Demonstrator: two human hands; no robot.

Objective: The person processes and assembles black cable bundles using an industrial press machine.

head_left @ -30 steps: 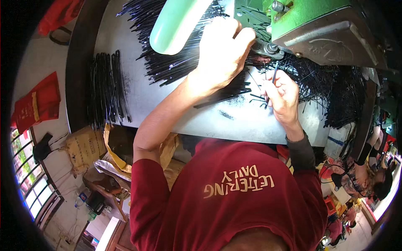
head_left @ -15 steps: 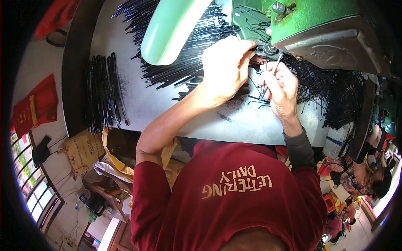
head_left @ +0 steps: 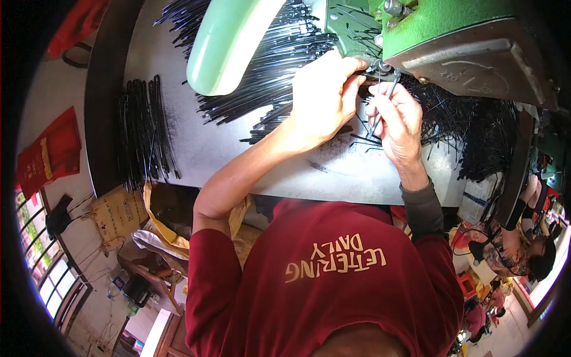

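My left hand (head_left: 324, 98) reaches in beside the green machine (head_left: 455, 44). Its thumb and forefinger pinch together by a small metal fitting (head_left: 383, 67) under the machine head; whatever sits between them is too small to make out. In my right hand (head_left: 399, 122), thumb and fingers close around a slim grey metal tool (head_left: 392, 84), its upper end next to that fitting. Thin black rods (head_left: 267, 62) lie in a broad bundle to the left of my left hand. A few loose ones lie below the fingertips.
A rounded pale green machine cover (head_left: 229, 47) overhangs the rod bundle. A second stack of black rods (head_left: 148, 131) lies at the left of the metal table (head_left: 267, 172). A tangled black heap (head_left: 476, 134) fills the right end. Other people (head_left: 514, 256) are at far right.
The whole view has shifted slightly. Both hands stay by the fitting, the right one still with the slim metal tool. Its tool's upper end sits at nearly the same spot.
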